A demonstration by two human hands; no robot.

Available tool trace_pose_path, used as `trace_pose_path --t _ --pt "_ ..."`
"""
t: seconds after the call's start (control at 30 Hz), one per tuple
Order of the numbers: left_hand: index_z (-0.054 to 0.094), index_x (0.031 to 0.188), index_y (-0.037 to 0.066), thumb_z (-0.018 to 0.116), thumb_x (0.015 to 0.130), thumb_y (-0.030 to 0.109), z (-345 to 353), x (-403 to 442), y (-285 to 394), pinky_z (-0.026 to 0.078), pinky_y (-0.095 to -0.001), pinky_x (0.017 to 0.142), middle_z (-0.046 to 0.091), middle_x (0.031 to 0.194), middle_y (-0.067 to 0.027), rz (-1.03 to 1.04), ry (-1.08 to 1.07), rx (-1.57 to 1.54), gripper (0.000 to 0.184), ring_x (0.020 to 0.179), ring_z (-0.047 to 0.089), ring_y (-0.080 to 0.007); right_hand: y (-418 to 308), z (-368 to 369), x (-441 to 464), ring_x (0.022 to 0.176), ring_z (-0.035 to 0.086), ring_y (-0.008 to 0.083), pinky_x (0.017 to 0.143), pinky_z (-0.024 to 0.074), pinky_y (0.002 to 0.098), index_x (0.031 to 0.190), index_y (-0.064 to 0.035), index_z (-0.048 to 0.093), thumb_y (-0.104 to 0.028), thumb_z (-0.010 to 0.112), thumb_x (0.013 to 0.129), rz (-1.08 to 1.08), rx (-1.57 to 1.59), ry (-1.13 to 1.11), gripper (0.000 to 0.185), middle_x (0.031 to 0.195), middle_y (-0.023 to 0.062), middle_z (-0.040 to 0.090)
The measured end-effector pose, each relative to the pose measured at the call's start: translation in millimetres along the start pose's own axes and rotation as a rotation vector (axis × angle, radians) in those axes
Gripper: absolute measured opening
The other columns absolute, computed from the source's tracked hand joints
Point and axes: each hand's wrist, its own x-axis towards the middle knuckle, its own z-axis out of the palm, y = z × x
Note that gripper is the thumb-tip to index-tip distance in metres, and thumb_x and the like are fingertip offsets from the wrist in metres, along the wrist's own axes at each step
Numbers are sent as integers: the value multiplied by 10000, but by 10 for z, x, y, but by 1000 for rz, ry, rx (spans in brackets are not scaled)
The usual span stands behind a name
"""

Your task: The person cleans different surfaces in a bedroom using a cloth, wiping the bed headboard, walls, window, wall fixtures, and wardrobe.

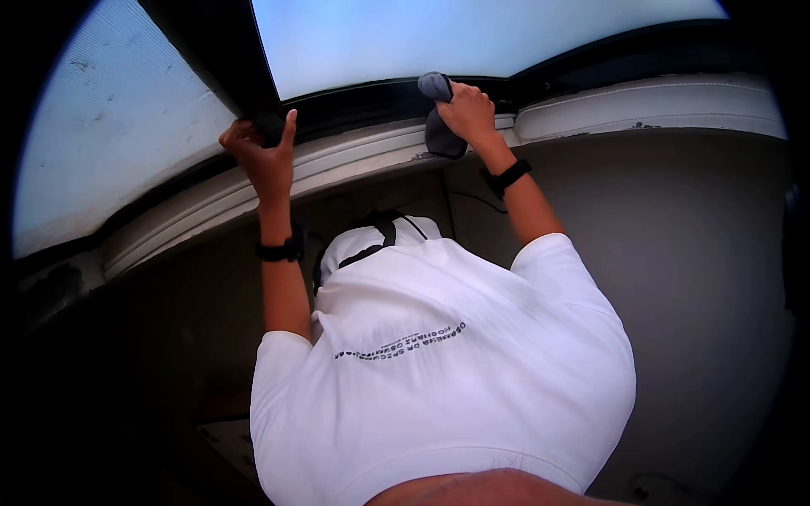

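My right hand [469,111] grips a grey cloth [445,137] with a darker edge. Part of the cloth bunches out above the fist and part hangs below it, against the black window frame [363,103]. At the foot of the dark post between two panes, my left hand [263,160] has its fingers bent around a dark rounded thing [269,128], with the thumb pointing up. What that thing is, I cannot make out against the black frame.
A large glass pane [380,42] fills the top, with a smudged side pane [110,126] at left. Below the frame runs a pale ledge [337,158] with chipped paint, and a padded white strip [650,105] continues right. A grey wall panel [658,228] lies below.
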Motion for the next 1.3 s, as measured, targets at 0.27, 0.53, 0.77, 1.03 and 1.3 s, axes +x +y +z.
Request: trace_pose_path --t 0.27,0.53,0.77,1.03,1.3 --pt "351 1127 65 872 763 274 -47 -15 -42 435 -308 722 352 1021 -81 1 -27 50 669 819 435 -160 834 -120 112 985 632 456 859 511 525 1046 -119 705 -339 607 835 293 -62 79 321 1015 225 691" --pt "367 1178 60 819 798 289 -94 -59 -110 427 -319 755 357 1054 -80 -42 -83 -99 634 835 435 -153 981 -114 123 1007 631 459 872 517 505 1026 -44 702 -347 618 825 349 -107 51 373 1041 264 675" --pt "373 1266 59 696 883 122 -183 -134 -5 400 -217 621 487 1050 -71 -157 -158 -374 505 724 476 -73 412 122 -302 870 652 450 786 530 540 959 -45 663 -289 624 814 19 -81 24 286 964 184 672" --pt "541 1211 29 651 866 86 -329 -40 216 429 -255 551 618 1049 -105 -124 -298 -215 366 597 537 -103 -181 -296 -449 787 650 391 647 528 452 934 -52 660 -183 706 789 -282 171 306 201 934 114 646" --pt "516 1337 113 615 852 72 -240 -13 609 515 -346 697 617 1242 -114 -197 -730 -313 497 715 621 -224 -956 -247 -805 774 672 311 658 538 369 1148 -85 665 -90 744 656 -771 197 158 498 1056 101 639"
